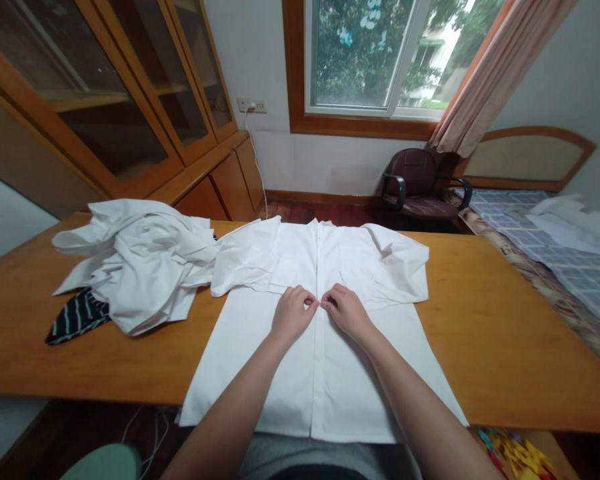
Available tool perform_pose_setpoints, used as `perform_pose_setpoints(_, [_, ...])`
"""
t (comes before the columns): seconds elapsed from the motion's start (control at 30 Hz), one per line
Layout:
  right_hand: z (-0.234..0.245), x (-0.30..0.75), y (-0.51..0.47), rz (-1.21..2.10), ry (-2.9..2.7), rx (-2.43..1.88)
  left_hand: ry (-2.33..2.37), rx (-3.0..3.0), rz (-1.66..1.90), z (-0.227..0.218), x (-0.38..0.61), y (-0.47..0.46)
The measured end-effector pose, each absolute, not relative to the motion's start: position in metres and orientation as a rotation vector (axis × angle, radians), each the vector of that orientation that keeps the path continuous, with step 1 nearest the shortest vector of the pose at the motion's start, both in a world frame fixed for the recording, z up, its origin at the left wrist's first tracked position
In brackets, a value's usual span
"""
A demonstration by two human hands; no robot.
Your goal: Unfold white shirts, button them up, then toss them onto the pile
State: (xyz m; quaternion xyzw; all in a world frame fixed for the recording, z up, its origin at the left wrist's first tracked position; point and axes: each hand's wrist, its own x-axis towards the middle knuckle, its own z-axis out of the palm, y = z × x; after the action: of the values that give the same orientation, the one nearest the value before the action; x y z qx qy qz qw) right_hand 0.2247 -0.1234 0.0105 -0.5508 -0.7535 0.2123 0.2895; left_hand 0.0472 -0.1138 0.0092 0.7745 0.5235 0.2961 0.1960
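A white shirt [285, 360] lies spread front up on the wooden table, its collar at the far edge and its hem over the near edge. Its short sleeves fold inward across the chest. My left hand [294, 312] pinches the front placket from the left side, thumb and forefinger together. From the other side my right hand [346, 311] pinches the same spot, the two sets of fingertips almost touching. Any button between them is too small to make out. Left of the shirt sits a crumpled pile of white clothes [145, 267].
Black striped cloth [77, 317] pokes out from under the pile on the table [510, 333]. A glass-fronted cabinet [130, 120] stands at the back left. Beyond the table are an office chair [415, 177] and a bed [555, 233]. A green stool [103, 463] is at the lower left.
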Motion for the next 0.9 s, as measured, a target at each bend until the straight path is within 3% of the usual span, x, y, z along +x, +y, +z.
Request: perform_pose_setpoints(0.9, [0.0143, 0.2215, -0.1231, 0.632, -1.900, -1.520, 1.329, 2.196, 0.840, 0.0090, 0.0425, -0.1121])
